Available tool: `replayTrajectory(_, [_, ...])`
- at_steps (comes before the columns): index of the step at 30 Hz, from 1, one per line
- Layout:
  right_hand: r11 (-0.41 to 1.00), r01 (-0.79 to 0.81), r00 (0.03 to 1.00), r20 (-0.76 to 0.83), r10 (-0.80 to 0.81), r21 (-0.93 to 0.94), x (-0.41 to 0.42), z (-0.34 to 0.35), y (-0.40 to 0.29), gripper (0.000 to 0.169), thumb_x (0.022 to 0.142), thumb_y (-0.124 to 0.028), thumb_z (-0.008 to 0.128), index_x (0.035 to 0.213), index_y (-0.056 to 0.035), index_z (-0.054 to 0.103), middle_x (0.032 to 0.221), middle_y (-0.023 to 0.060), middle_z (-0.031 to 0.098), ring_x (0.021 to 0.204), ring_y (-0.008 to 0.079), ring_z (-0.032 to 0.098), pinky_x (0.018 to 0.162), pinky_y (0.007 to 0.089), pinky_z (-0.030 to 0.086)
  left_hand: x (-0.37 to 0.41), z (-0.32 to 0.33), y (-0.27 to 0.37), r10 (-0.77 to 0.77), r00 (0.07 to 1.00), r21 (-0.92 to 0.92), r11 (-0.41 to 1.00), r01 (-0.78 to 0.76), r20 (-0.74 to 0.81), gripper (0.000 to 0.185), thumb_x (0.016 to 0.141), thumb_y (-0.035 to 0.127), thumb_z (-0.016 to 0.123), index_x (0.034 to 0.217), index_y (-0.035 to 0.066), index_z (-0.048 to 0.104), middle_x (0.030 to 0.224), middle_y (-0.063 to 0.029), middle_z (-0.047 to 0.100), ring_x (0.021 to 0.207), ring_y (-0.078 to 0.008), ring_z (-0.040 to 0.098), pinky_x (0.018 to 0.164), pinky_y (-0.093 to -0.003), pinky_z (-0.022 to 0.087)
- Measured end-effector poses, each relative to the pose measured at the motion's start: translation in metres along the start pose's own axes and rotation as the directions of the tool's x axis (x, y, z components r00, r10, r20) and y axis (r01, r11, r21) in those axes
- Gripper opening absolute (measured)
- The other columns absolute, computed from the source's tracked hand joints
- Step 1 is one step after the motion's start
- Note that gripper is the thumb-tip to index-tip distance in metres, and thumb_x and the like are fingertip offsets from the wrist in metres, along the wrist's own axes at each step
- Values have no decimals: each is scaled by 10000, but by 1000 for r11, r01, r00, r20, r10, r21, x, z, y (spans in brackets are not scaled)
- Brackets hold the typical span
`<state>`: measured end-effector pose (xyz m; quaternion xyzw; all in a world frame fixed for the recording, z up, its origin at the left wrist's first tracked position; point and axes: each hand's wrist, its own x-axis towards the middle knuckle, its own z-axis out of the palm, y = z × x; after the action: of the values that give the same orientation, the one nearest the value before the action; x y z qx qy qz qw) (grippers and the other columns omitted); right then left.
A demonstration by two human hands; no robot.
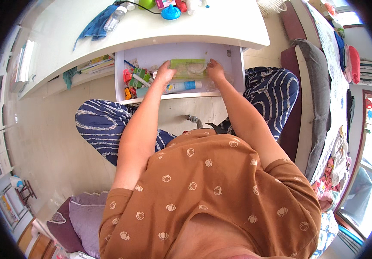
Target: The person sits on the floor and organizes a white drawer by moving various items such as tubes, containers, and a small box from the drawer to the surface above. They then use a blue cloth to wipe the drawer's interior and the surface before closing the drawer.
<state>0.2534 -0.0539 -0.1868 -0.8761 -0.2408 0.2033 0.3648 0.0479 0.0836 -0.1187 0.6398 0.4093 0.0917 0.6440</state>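
Both hands reach into an open white drawer (pixel 176 95) below the desk top. Between them is a flat, see-through plastic package (pixel 191 68) with a green band. My left hand (pixel 165 72) grips its left end, and my right hand (pixel 215 68) has hold of its right end. Just below lies a white and blue tube (pixel 184 86), partly behind my left forearm. Small items fill the drawer's left part: a blue pen (pixel 129 64), a green packet (pixel 137 76), a red item (pixel 127 76) and an orange plastic piece (pixel 127 94).
On the white desk (pixel 225 29) are a clear bottle (pixel 114 19), a blue cloth (pixel 95 26) and a blue plastic lid-like thing (pixel 170 12). Books (pixel 98 64) fill a shelf left of the drawer. A bed (pixel 315 74) stands at the right. My knees flank the drawer.
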Motion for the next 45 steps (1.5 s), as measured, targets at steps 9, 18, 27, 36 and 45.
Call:
replayTrajectory(9, [853, 520, 832, -256, -492, 48, -51, -59, -113, 155, 836, -117, 636, 975, -64, 681, 857, 95, 677, 723, 228, 645, 711, 316, 511, -3, 6, 10, 35, 991, 21, 999, -33, -128, 591, 770, 155, 648, 1309, -46, 512, 1238, -213, 602, 1134, -288, 580, 959, -349, 436])
replayTrajectory(18, [714, 680, 686, -199, -700, -171, 10, -61, -270, 288, 820, -259, 684, 1066, -109, 679, 797, 98, 653, 737, 258, 639, 696, 369, 504, -2, 11, 33, 183, 953, -70, 976, -205, -241, 435, 828, 145, 621, 1216, -49, 585, 1191, -179, 624, 1083, -235, 601, 905, -333, 471])
replayTrajectory(27, [615, 779, 583, -217, -783, -122, 7, -37, -263, 155, 819, -164, 685, 944, -73, 670, 840, 151, 680, 756, 300, 665, 695, 370, 523, -7, -21, 21, -181, 861, -540, 833, -123, -475, 227, 802, 101, 596, 996, 1, 659, 850, -89, 635, 737, -172, 581, 655, -310, 476])
replayTrajectory(36, [773, 634, 760, 169, -627, 19, -45, 57, -176, 162, 789, -148, 687, 935, -80, 669, 912, 133, 678, 784, 333, 652, 700, 409, 517, 17, -42, -7, -430, 673, -728, 642, -240, -601, 249, 904, 220, 527, 864, -7, 621, 796, -81, 597, 682, -195, 561, 613, -330, 452])
replayTrajectory(45, [781, 607, 782, 281, -556, -144, -6, 135, -167, 201, 817, -181, 603, 987, -108, 681, 978, 151, 687, 886, 358, 648, 796, 446, 514, 24, -46, -6, -487, 749, -781, 622, -65, -450, 471, 968, 471, 478, 1089, 29, 585, 965, -60, 609, 828, -195, 574, 681, -356, 464])
